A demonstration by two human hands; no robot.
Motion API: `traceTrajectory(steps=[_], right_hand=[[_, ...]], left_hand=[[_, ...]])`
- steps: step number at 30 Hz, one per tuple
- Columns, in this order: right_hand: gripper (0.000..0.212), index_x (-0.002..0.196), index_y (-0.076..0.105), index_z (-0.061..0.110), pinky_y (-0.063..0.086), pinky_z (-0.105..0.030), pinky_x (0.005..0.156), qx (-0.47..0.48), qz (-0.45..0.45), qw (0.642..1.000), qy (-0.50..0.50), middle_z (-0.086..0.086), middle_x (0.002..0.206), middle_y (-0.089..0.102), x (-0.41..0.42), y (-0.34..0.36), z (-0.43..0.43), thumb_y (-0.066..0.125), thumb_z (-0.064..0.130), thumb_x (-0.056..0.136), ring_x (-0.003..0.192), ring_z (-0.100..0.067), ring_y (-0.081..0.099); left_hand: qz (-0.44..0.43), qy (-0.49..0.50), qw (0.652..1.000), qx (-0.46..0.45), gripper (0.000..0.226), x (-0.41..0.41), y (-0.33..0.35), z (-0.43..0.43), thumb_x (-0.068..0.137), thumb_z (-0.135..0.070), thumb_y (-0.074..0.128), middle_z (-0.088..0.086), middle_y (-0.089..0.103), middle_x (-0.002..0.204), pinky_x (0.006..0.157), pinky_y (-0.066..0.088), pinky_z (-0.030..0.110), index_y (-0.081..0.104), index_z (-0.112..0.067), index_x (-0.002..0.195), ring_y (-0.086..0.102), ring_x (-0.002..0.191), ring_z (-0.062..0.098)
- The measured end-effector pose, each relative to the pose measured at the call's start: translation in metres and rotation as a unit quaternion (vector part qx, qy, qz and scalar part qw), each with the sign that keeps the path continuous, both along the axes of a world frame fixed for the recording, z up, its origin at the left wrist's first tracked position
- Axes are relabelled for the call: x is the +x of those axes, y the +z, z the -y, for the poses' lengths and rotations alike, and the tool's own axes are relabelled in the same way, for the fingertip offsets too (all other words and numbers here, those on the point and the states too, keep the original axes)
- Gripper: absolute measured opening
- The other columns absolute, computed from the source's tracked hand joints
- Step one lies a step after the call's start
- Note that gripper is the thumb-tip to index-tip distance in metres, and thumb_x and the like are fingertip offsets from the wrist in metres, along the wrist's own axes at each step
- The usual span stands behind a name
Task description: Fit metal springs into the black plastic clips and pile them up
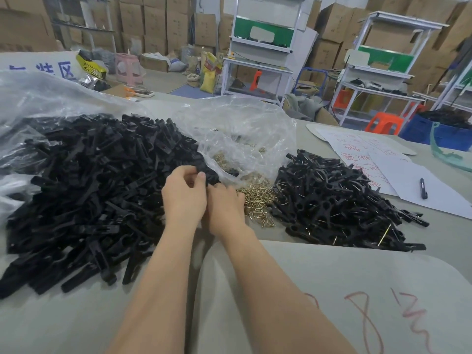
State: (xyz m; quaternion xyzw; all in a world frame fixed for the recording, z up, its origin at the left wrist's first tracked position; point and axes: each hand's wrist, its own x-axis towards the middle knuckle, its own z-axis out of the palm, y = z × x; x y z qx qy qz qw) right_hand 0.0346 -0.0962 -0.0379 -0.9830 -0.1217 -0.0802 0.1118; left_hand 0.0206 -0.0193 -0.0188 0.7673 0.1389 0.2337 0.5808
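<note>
Across the left of the grey table [63,325], against a billow of clear plastic [38,98]: a wide heap of loose black plastic clips [84,190]. At that heap's right edge, the left hand [184,192], thumb and curled fingers pinching one black clip [210,176]. Touching it on the right, the right hand [224,203], fingers bent down toward the same clip; gripping or only touching, cannot tell. Just beside, spilling from a crumpled clear bag [242,139], small brass springs [260,200]. Further right, a lower pile of clips with springs fitted [342,198]. Beyond, white sheets [383,162] with red writing, and on them a black pen [422,185].
</note>
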Motion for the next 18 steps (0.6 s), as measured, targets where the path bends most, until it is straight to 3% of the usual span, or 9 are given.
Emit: traceTrajectory(steps=[3, 5, 7, 9, 12, 15, 18], right_hand=[[0.037, 0.124, 0.045, 0.014, 0.034, -0.041, 0.093, 0.033, 0.028, 0.999, -0.009, -0.010, 0.121, 0.056, 0.001, 0.000, -0.001, 0.054, 0.011, 0.088, 0.115, -0.032, 0.050], [0.030, 0.118, 0.050, 0.010, 0.040, -0.039, 0.091, 0.140, 0.024, 0.990, -0.023, -0.011, 0.117, 0.060, 0.003, 0.007, 0.008, 0.051, 0.006, 0.089, 0.110, -0.031, 0.055], [0.025, 0.114, 0.056, 0.006, 0.044, -0.036, 0.092, 0.268, 0.017, 0.962, -0.051, -0.011, 0.111, 0.063, 0.004, 0.018, 0.027, 0.051, 0.005, 0.090, 0.104, -0.028, 0.059], [0.021, 0.108, 0.062, 0.005, 0.051, -0.036, 0.089, 0.407, -0.012, 0.911, -0.062, -0.006, 0.095, 0.066, 0.001, 0.027, 0.053, 0.052, 0.003, 0.091, 0.088, -0.021, 0.065], [0.022, 0.100, 0.069, 0.013, 0.056, -0.021, 0.075, 0.550, -0.067, 0.832, -0.042, 0.001, 0.081, 0.066, -0.009, 0.030, 0.087, 0.054, 0.000, 0.091, 0.067, -0.004, 0.064], [0.016, 0.103, 0.066, 0.011, 0.053, -0.015, 0.069, 0.602, -0.078, 0.793, -0.048, -0.001, 0.083, 0.063, -0.016, 0.021, 0.100, 0.057, 0.003, 0.091, 0.068, -0.005, 0.062], [0.010, 0.097, 0.060, 0.011, 0.054, -0.018, 0.071, 0.625, -0.079, 0.775, -0.049, -0.010, 0.091, 0.062, -0.020, 0.013, 0.098, 0.058, 0.003, 0.091, 0.077, -0.011, 0.062]], left_hand=[[0.003, -0.013, 0.997, -0.072, 0.005, 0.003, -0.002, 0.004, 0.091, -0.019, 0.062, 0.000, 0.064, 0.093, 0.090, 0.049, 0.036, 0.060, -0.016, 0.094, 0.062, 0.093, 0.021], [0.006, -0.015, 0.995, -0.094, 0.011, 0.003, -0.002, 0.004, 0.089, -0.022, 0.064, 0.001, 0.063, 0.089, 0.090, 0.051, 0.044, 0.055, -0.020, 0.084, 0.064, 0.093, 0.025], [0.009, -0.030, 0.996, -0.081, 0.015, 0.003, -0.002, 0.006, 0.088, -0.022, 0.066, 0.005, 0.067, 0.091, 0.090, 0.050, 0.045, 0.053, -0.022, 0.079, 0.065, 0.091, 0.025], [0.017, -0.073, 0.994, -0.081, 0.018, 0.001, -0.003, 0.011, 0.087, -0.020, 0.068, 0.011, 0.069, 0.090, 0.090, 0.051, 0.046, 0.052, -0.023, 0.078, 0.066, 0.090, 0.026], [0.008, -0.144, 0.987, -0.065, 0.021, -0.003, -0.005, 0.026, 0.084, -0.019, 0.071, 0.006, 0.069, 0.088, 0.086, 0.052, 0.039, 0.050, -0.025, 0.084, 0.065, 0.086, 0.021], [-0.007, -0.183, 0.983, -0.024, 0.028, -0.005, -0.010, 0.035, 0.084, -0.020, 0.072, -0.011, 0.064, 0.088, 0.080, 0.046, 0.026, 0.050, -0.026, 0.100, 0.061, 0.083, 0.008], [-0.013, -0.206, 0.979, 0.005, 0.020, -0.004, -0.011, 0.035, 0.086, -0.019, 0.070, -0.012, 0.066, 0.089, 0.079, 0.045, 0.020, 0.060, -0.025, 0.102, 0.061, 0.084, 0.005]])
